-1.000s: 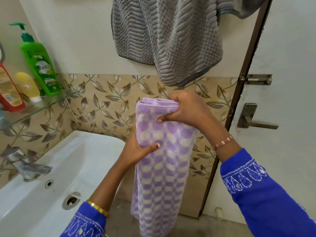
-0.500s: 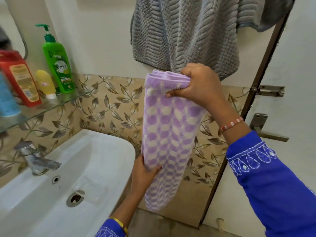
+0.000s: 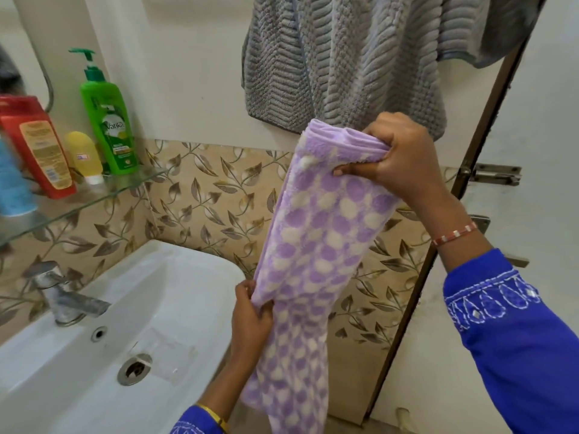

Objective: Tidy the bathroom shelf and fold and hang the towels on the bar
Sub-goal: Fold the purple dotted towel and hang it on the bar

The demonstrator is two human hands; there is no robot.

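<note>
**Lilac towel held lengthwise in both hands**

The right hand [image 3: 404, 164] grips the bunched top fold of the lilac-and-cream spotted terry towel [image 3: 319, 245], fingers curled over it and thumb beneath. The left hand [image 3: 250, 321] pinches the towel's left edge lower down, beside the white ceramic basin [image 3: 94, 355]. The towel hangs folded between them in front of the leaf-patterned wall tiles [image 3: 203, 195]. A grey ribbed towel [image 3: 344, 64] hangs just above. On the glass shelf [image 3: 103, 195] to the left stands a green pump bottle [image 3: 108, 120], with a small yellow tube [image 3: 84, 156] and a red bottle [image 3: 39, 145] beside it.
</note>
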